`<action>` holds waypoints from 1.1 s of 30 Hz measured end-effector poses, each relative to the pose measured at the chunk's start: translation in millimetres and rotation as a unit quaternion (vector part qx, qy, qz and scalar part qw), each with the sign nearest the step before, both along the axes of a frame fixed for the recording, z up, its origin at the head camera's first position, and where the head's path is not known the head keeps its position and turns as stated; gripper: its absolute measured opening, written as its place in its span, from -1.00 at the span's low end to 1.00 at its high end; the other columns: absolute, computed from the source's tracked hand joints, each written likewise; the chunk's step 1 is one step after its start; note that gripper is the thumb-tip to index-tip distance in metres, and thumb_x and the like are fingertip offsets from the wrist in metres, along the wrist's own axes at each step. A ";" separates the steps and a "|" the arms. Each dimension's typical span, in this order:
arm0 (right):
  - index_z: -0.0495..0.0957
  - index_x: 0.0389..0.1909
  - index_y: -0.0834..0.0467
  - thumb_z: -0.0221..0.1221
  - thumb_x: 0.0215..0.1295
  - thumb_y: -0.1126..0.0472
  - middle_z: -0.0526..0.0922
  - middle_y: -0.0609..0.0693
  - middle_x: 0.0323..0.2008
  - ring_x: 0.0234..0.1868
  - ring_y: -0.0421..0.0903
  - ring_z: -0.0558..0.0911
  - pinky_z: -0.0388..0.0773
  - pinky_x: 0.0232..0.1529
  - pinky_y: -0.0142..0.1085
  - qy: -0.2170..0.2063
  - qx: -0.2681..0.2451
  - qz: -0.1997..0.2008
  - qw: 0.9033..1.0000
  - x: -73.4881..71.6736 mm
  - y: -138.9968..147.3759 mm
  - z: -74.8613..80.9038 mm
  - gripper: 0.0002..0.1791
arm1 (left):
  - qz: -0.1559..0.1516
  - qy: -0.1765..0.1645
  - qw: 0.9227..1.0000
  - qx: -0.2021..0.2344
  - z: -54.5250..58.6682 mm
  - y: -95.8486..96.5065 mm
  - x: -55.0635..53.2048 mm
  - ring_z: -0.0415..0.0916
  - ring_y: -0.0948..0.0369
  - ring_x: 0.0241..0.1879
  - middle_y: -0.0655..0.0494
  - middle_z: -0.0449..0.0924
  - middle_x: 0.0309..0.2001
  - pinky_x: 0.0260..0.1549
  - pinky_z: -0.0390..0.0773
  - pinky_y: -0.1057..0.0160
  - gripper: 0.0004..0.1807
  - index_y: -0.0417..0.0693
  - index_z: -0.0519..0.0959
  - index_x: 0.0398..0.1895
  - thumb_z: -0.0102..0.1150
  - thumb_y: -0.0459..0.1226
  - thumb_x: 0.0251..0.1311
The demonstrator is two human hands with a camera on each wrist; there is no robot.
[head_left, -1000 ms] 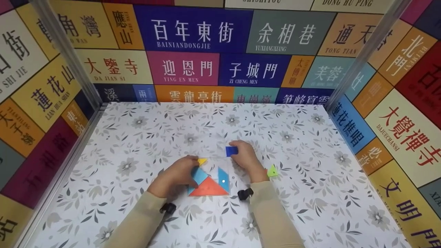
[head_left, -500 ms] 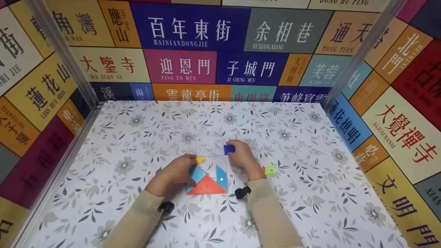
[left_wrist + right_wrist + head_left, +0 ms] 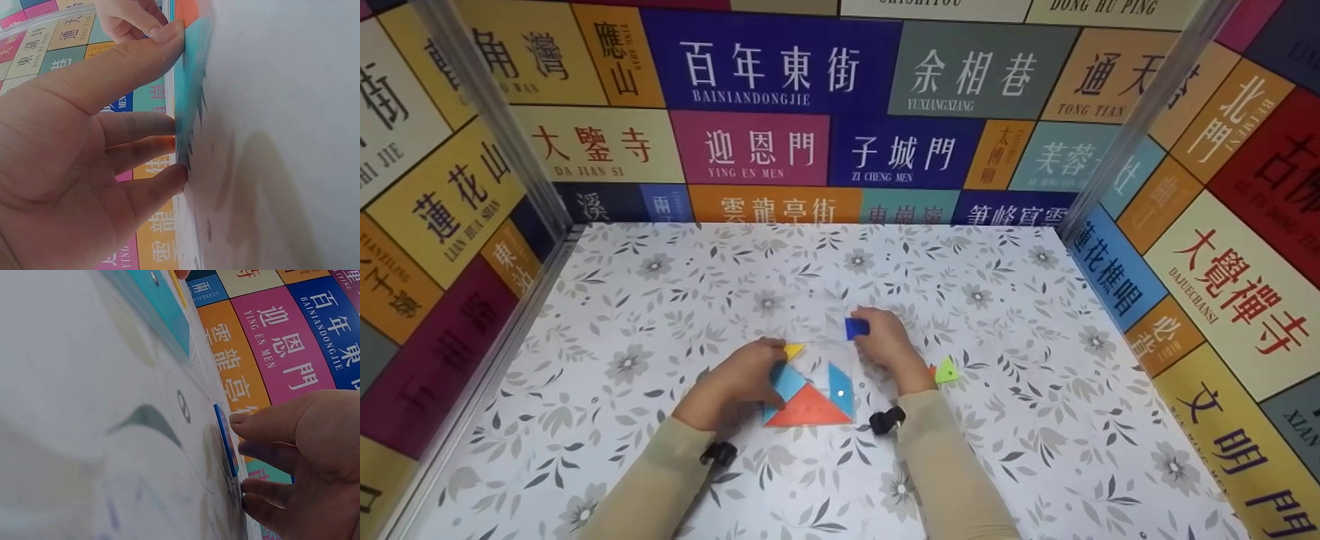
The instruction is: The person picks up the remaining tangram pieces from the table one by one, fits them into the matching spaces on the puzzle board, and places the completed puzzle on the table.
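Several tangram pieces lie partly fitted together mid-table. My left hand [image 3: 739, 375] rests spread over their left side, its thumb by an orange triangle [image 3: 814, 410] and a light-blue piece [image 3: 790, 379], its fingertips by a small yellow triangle [image 3: 793, 350]. It covers part of these pieces. The left wrist view has its thumb on the teal and orange surface. Another light-blue piece [image 3: 838, 381] forms the right side. Beyond and right of it, my right hand [image 3: 891, 345] holds a dark-blue piece [image 3: 853, 328] by thumb and fingers, low at the table surface; the hand hides its right part.
A lime-green triangle [image 3: 947, 369] lies right of my right wrist, with an orange piece [image 3: 932, 373] partly hidden beside it. The tabletop [image 3: 735, 262] has a white floral cover. Panels [image 3: 780, 146] with printed characters enclose the back and sides.
The whole head view shifts slightly. Both hands keep their places on the pieces, and the dark-blue piece shows no clear movement relative to the others.
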State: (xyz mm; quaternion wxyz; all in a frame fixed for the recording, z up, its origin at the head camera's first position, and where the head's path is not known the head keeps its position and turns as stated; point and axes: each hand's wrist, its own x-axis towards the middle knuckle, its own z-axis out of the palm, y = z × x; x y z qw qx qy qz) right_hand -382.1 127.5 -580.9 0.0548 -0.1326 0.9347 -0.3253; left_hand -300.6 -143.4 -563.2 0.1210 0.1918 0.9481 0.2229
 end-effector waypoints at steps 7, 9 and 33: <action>0.67 0.24 0.26 0.30 0.23 0.40 0.70 0.24 0.25 0.35 0.23 0.60 0.46 0.49 0.05 0.027 0.009 -0.014 0.999 -2.5 -1.7 0.9 -0.49 | 0.011 -0.006 1.000 -0.010 0.3 1.3 -3.4 0.45 -0.08 0.46 -0.12 0.46 0.51 0.50 0.43 -0.03 -0.18 -0.21 0.65 0.27 0.77 -0.23 -0.17; 0.70 0.20 0.26 0.31 0.18 0.42 0.72 0.23 0.21 0.33 0.23 0.63 0.48 0.47 0.04 0.031 0.008 -0.019 0.999 -2.4 -2.2 0.5 -0.50 | 0.017 -0.013 1.000 -0.010 0.0 1.7 -3.1 0.44 -0.07 0.46 -0.11 0.45 0.52 0.50 0.42 -0.02 -0.18 -0.20 0.65 0.28 0.77 -0.23 -0.17; 0.76 0.08 0.24 0.48 0.11 0.37 0.78 0.17 0.06 0.19 0.16 0.67 0.57 0.36 0.03 -0.001 0.017 -0.058 0.998 -2.7 -2.3 1.8 -0.55 | 0.004 -0.006 1.000 -0.003 -1.5 0.8 -0.9 0.45 -0.11 0.45 -0.17 0.47 0.49 0.46 0.47 -0.03 -0.21 -0.23 0.66 0.23 0.76 -0.24 -0.16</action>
